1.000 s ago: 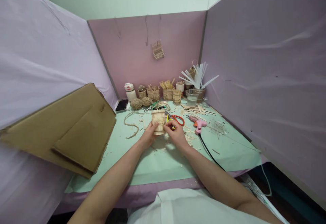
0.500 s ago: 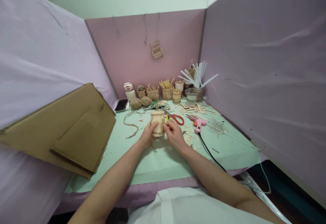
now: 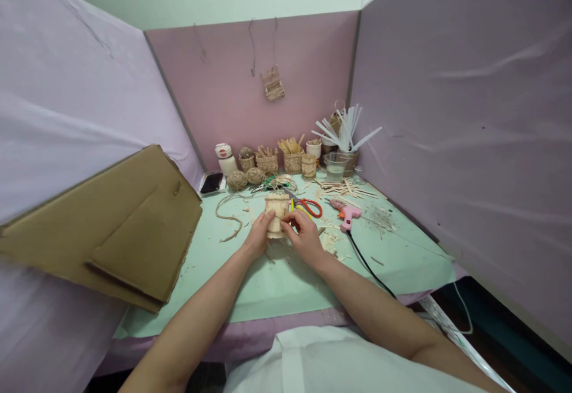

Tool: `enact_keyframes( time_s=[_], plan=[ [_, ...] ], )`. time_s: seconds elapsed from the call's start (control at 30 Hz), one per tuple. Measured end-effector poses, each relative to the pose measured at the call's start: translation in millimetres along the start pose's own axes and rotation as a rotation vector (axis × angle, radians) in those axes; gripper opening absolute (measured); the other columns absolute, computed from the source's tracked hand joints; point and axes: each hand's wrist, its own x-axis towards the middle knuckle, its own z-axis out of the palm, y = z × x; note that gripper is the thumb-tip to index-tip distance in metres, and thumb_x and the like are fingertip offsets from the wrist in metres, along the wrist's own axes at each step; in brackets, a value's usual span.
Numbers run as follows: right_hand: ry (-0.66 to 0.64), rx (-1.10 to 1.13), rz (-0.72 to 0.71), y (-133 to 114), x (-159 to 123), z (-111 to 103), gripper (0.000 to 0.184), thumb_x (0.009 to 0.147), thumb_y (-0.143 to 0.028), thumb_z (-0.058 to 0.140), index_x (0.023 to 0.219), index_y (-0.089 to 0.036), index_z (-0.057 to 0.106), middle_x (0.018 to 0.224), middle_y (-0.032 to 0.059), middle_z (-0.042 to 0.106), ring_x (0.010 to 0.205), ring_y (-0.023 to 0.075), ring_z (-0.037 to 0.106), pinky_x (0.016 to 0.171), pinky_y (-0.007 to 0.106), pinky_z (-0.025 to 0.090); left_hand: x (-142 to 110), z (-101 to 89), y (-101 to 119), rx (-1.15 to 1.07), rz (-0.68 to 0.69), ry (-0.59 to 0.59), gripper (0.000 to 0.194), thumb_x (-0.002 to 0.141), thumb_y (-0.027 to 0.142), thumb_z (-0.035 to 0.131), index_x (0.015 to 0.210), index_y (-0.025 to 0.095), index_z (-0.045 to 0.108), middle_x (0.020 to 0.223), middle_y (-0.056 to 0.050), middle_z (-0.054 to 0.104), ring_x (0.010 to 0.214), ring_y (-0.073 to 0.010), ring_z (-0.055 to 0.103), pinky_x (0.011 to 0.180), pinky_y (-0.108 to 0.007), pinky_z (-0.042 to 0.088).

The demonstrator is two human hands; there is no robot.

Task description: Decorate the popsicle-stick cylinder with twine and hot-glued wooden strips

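Shifting inward, right hand (image 3: 304, 238) now touches front of wooden cup (image 3: 277, 205), not edge; cannot tell if pinching. Left hand (image 3: 258, 236) clasps cup above green tabletop (image 3: 281, 289). Work seemingly moves to front.

Soft light; faint shadows; wide-angle stretch toward edges

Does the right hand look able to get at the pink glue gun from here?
Probably yes: the pink glue gun lies just right of the right hand, with only low wood scraps between, though that hand is busy at the barrel-shaped wooden piece.
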Motion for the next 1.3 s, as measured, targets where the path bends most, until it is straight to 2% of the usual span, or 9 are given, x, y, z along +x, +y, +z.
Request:
enact_keyframes(
  time_s=[0.1, 0.23, 0.4, 0.53, 0.87, 1.13, 1.3],
  plan=[
    [-0.012, -0.043, -0.042, -1.6, -0.3, -0.7, 0.010, 0.091, -0.023, 0.058, 0.082, -0.022, 0.062, 0.079, 0.0032, 0.062, 0.079, 0.0194, 0.056, 0.073, 0.033, 0.042, -0.2, 0.4, -1.1, -0.023, -0.008, -0.006, 0.053, 0.074, 0.050, 0.077, 0.108, 0.011, 0.067, 0.096, -0.012, 0.075, 0.084, -0.0233, 0.071, 0.071, -0.031, 0.056],
    [0.003, -0.087, -0.030, -2.3, -0.3, -1.2, 0.010, 0.091, -0.023, 0.058, 0.084, -0.023, 0.065, 0.082, 0.0045, 0.064, 0.081, 0.0203, 0.058, 0.075, 0.034, 0.044, -1.5, -0.7, -1.2, -0.031, -0.065, -0.057, 0.052, 0.080, 0.053, 0.071, 0.111, 0.012, 0.066, 0.100, -0.013, 0.074, 0.088, -0.0237, 0.071, 0.073, -0.033, 0.057],
    [0.024, -0.073, -0.001, -1.9, -0.5, -1.4, 0.012, 0.092, -0.024, 0.057, 0.085, -0.023, 0.066, 0.080, 0.0037, 0.064, 0.075, 0.0183, 0.058, 0.071, 0.032, 0.045, -8.9, 0.9, 5.8, 0.038, -0.047, -0.118, 0.046, 0.075, 0.042, 0.076, 0.112, 0.017, 0.064, 0.115, -0.013, 0.071, 0.099, -0.0247, 0.069, 0.076, -0.032, 0.057],
    [0.034, -0.045, 0.008, -1.0, -0.8, -1.1, 0.012, 0.091, -0.024, 0.057, 0.085, -0.022, 0.066, 0.080, 0.0037, 0.064, 0.073, 0.0178, 0.057, 0.069, 0.031, 0.044, -11.3, 1.9, 9.4, 0.058, -0.033, -0.144, 0.045, 0.076, 0.039, 0.075, 0.114, 0.019, 0.062, 0.119, -0.012, 0.070, 0.101, -0.0244, 0.068, 0.076, -0.031, 0.057],
    [0.013, -0.055, 0.010, 1.1, -2.4, -0.6, 0.011, 0.092, -0.023, 0.056, 0.091, -0.023, 0.067, 0.084, 0.0039, 0.066, 0.075, 0.0180, 0.058, 0.070, 0.031, 0.045, -7.1, 0.7, 6.5, 0.059, -0.058, -0.054, 0.044, 0.080, 0.044, 0.071, 0.114, 0.018, 0.062, 0.110, -0.012, 0.072, 0.092, -0.0240, 0.071, 0.072, -0.033, 0.058],
    [0.002, -0.066, -0.016, -0.6, -2.8, -0.5, 0.012, 0.093, -0.022, 0.056, 0.090, -0.023, 0.067, 0.083, 0.0040, 0.065, 0.077, 0.0190, 0.058, 0.071, 0.032, 0.045, -6.9, 3.6, 8.1, 0.028, -0.054, 0.025, 0.042, 0.077, 0.039, 0.075, 0.109, 0.016, 0.064, 0.097, -0.009, 0.074, 0.080, -0.0214, 0.071, 0.064, -0.029, 0.057],
    [-0.005, -0.061, -0.017, -1.0, -3.8, 0.7, 0.012, 0.092, -0.021, 0.056, 0.090, -0.023, 0.067, 0.082, 0.0042, 0.064, 0.078, 0.0190, 0.059, 0.071, 0.032, 0.046, -7.3, 3.7, 8.0, 0.043, -0.078, 0.013, 0.046, 0.076, 0.040, 0.074, 0.113, 0.017, 0.062, 0.101, -0.010, 0.073, 0.081, -0.0219, 0.072, 0.064, -0.030, 0.058]
  ],
)
